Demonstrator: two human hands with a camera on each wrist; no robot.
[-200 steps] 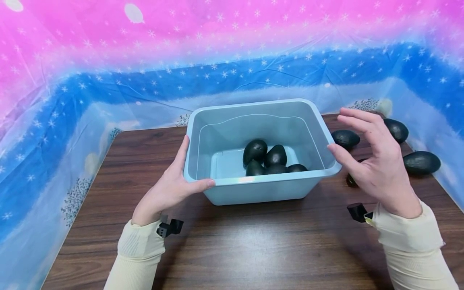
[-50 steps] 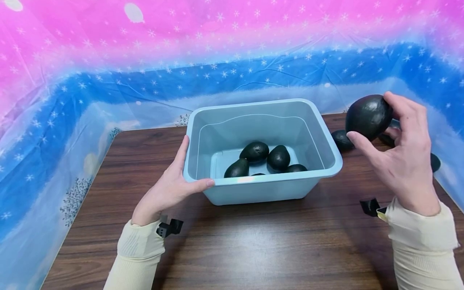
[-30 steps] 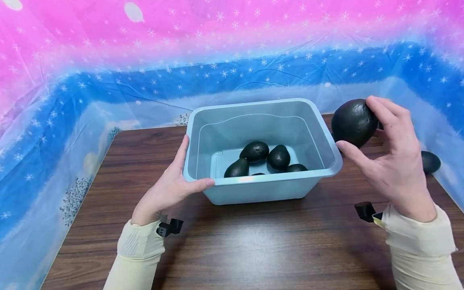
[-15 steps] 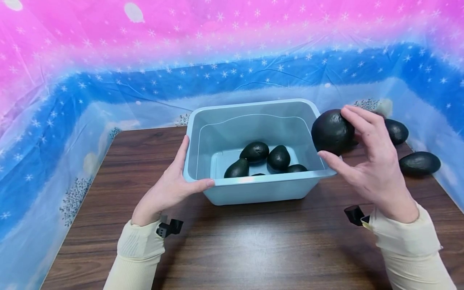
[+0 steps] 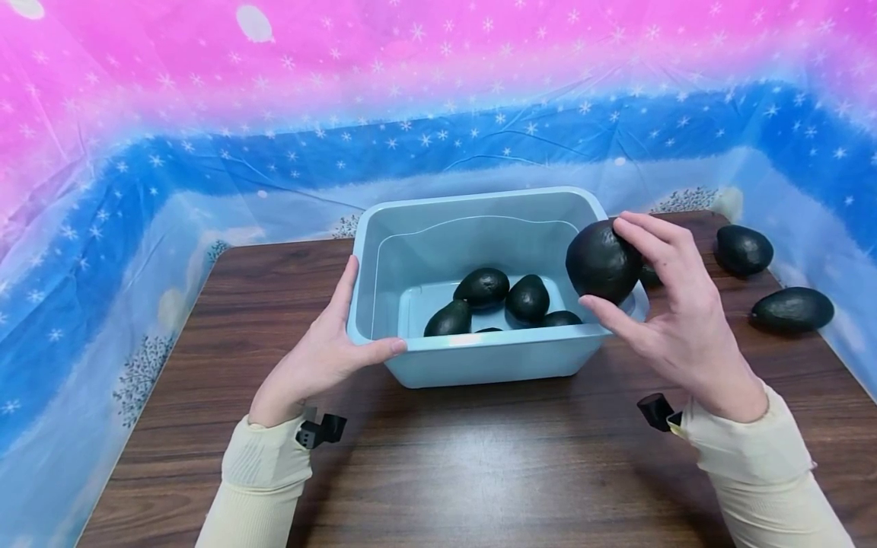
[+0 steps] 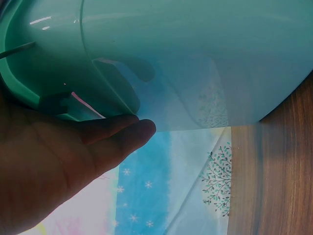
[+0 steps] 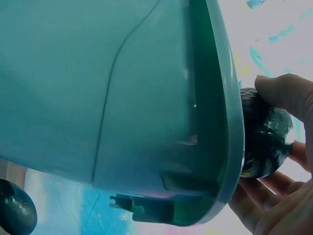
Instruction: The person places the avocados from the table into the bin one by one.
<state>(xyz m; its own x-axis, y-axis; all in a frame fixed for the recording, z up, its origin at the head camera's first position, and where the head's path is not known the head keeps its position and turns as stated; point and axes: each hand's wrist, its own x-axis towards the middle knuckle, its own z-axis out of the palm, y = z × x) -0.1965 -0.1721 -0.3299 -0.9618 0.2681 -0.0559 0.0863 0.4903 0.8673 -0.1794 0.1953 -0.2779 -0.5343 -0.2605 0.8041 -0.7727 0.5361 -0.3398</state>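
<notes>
My left hand (image 5: pixel 318 354) rests at the near-left corner of a pale blue plastic tub (image 5: pixel 479 365), thumb along the front rim. In the left wrist view, straight fingers (image 6: pixel 122 139) lie against its outer wall. With thumb and fingers, my right hand (image 5: pixel 695 327) grips a dark avocado (image 5: pixel 601 262) over the tub's right rim. The right wrist view shows the held avocado (image 7: pixel 266 132) just beyond the tub's rim (image 7: pixel 234 122). Several dark avocados, among them one on its side (image 5: pixel 482 287), lie on the tub floor; the front wall partly hides some.
On the right of the brown wooden table (image 5: pixel 479 472) lie two avocados, one farther back (image 5: pixel 744 250) and one nearer the right edge (image 5: pixel 792 310). Another avocado (image 5: pixel 651 275) is partly hidden behind my right hand. A snowflake-patterned cloth (image 5: pixel 411 137) surrounds the table.
My right hand, empty in the oldest frame, has carried an avocado leftward and down to the tub's right rim. The avocados inside lie differently than in that frame. My left hand stays put.
</notes>
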